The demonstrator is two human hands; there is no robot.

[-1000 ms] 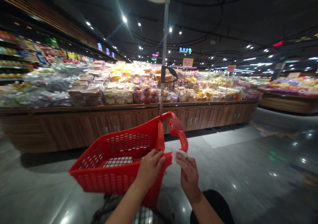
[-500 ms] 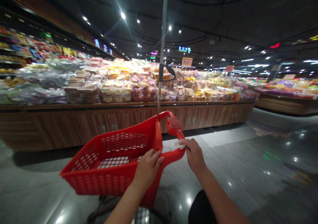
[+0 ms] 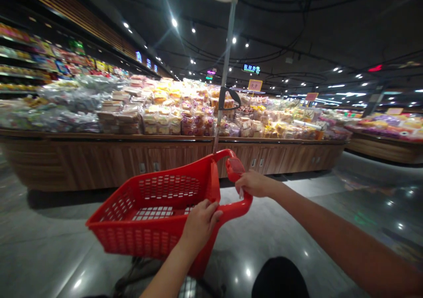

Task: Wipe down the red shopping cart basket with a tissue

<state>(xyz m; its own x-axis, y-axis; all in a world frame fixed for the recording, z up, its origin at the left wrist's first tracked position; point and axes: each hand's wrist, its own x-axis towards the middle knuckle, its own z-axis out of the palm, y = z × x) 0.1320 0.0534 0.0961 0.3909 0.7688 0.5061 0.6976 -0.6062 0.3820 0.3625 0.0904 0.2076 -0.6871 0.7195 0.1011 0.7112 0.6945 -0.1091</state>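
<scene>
A red plastic shopping cart [image 3: 142,240] with slotted sides stands in front of me, its basket toward the left. My left hand [image 3: 198,223] is closed over the near rim, where the basket meets the handle. My right hand [image 3: 254,184] is wrapped round the cart handle [image 3: 235,210], just past its raised panel [image 3: 234,165]. A small whitish scrap [image 3: 241,194], perhaps tissue or thin plastic, pokes out under the right fingers. Through the basket's open top I see its grid floor.
Behind the cart runs a long wood-panelled display counter [image 3: 109,161] piled with bagged baked goods [image 3: 161,119]. A metal pole [image 3: 227,64] rises from it. Stocked shelves [image 3: 20,64] line the left; another display stand [image 3: 383,146] is at right. Glossy grey tiles [image 3: 304,227] cover the floor.
My right hand has shifted up along the handle, its forearm swinging out to the right. The left hand keeps its hold on the rim. The whole view has shifted slightly.
</scene>
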